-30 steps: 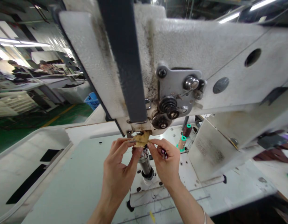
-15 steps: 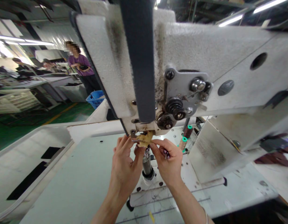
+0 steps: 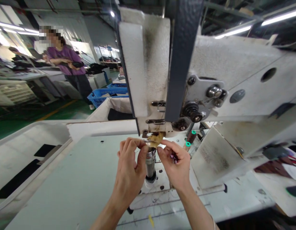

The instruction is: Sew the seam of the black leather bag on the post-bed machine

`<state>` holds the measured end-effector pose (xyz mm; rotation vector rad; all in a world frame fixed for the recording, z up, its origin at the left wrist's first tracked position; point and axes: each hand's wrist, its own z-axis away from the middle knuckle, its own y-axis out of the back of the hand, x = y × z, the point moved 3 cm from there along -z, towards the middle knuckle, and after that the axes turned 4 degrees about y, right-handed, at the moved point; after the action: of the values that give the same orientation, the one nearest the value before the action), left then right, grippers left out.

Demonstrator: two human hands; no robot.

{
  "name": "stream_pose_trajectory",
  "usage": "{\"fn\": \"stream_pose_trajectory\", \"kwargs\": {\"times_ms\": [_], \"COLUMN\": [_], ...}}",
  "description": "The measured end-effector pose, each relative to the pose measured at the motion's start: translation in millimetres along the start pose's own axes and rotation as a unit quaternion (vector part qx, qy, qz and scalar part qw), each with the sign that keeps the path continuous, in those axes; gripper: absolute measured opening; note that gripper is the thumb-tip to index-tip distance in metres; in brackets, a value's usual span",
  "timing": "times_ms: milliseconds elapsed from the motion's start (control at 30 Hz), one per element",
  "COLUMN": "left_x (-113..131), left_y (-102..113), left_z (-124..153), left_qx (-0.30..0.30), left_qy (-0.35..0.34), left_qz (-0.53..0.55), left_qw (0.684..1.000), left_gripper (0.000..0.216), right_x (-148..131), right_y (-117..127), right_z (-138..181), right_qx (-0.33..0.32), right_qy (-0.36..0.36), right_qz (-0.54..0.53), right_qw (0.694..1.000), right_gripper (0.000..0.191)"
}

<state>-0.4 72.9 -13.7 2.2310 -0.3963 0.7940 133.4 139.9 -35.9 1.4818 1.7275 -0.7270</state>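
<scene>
Under the white head of a post-bed sewing machine [image 3: 148, 70], both hands are close to the needle area. My left hand [image 3: 131, 163] is closed, with thumb and forefinger at a small metal part beside a crumpled yellowish-tan piece [image 3: 155, 140]; what they pinch is hidden. On the other side of that piece is my right hand [image 3: 175, 163]. Its thumb and forefinger reach toward the piece, while the other fingers curl round a small purple-and-silver object [image 3: 173, 158], mostly hidden in the palm. Below the fingertips stands the machine's metal post [image 3: 151, 164].
Thread spools [image 3: 191, 136] stand behind my right hand. A dark grey bar [image 3: 183, 60] runs down before the machine head. Left is a white bin [image 3: 66, 150] with black pieces; farther off are a blue basket [image 3: 97, 98] and a person in purple [image 3: 66, 60].
The view has shifted, so the machine head sits farther right and the person farther left. My left fingertips have drawn slightly back from the tan piece. My right hand keeps the purple-and-silver object.
</scene>
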Motion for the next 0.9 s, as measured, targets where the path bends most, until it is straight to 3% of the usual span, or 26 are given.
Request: {"fn": "stream_pose_trajectory", "kwargs": {"times_ms": [333, 533, 733, 900], "left_x": [7.8, 12.8, 13.8, 19.3], "left_y": [-2.4, -1.0, -0.2, 3.2], "left_z": [3.2, 5.9, 12.9, 25.3], "left_qx": [-0.005, 0.007, 0.028, 0.063], "left_qy": [-0.014, -0.034, -0.051, -0.140], "left_qz": [-0.032, -0.059, -0.081, -0.046], "left_qw": [0.999, 0.998, 0.995, 0.987], "left_gripper": [0.010, 0.010, 0.003, 0.012], "right_x": [-8.1, -9.5, 4.0, 4.2], "right_y": [7.4, 7.6, 9.9, 18.3], "right_z": [4.7, 9.3, 21.2, 29.6], "right_qx": [-0.020, -0.033, -0.032, -0.033], "right_qy": [0.015, -0.013, -0.082, -0.113], "right_qz": [0.026, -0.054, -0.054, -0.082], "right_qw": [0.999, 0.998, 0.995, 0.990], "right_gripper": [0.014, 0.017, 0.013, 0.013]}}
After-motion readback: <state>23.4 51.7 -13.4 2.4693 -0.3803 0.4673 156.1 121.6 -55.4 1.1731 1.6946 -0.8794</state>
